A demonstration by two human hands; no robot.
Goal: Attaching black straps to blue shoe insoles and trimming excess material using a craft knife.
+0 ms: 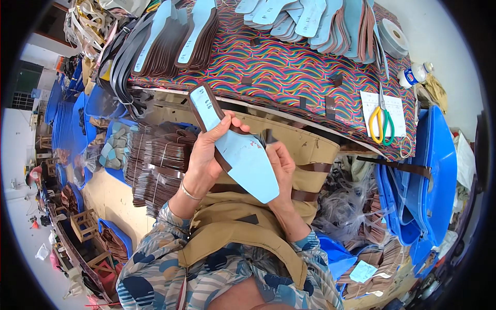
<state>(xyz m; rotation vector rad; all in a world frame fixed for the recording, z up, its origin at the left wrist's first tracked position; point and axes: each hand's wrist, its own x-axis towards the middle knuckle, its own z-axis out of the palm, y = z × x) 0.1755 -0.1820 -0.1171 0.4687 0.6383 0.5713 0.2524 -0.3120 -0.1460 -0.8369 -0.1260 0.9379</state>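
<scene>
In front of my chest I hold a light-blue insole (243, 157) with brown material along its edges and narrow end. My left hand (206, 147) is closed around its middle, thumb on the blue face and fingers behind. At its right edge, my right hand (281, 160) pinches a small dark brown strip (268, 136). Whether that strip is joined to the insole, I cannot tell. Scissors with yellow and green handles (382, 124) lie on a white paper (370, 98) at the table's right.
A table with a colourful wavy cover (289, 77) bears stacks of brown and blue insoles (199, 31), a white tape roll (392, 39) and a white bottle (415, 75). Bundled brown pieces (160, 160) stand left of me. Blue bins (423, 181) are at the right.
</scene>
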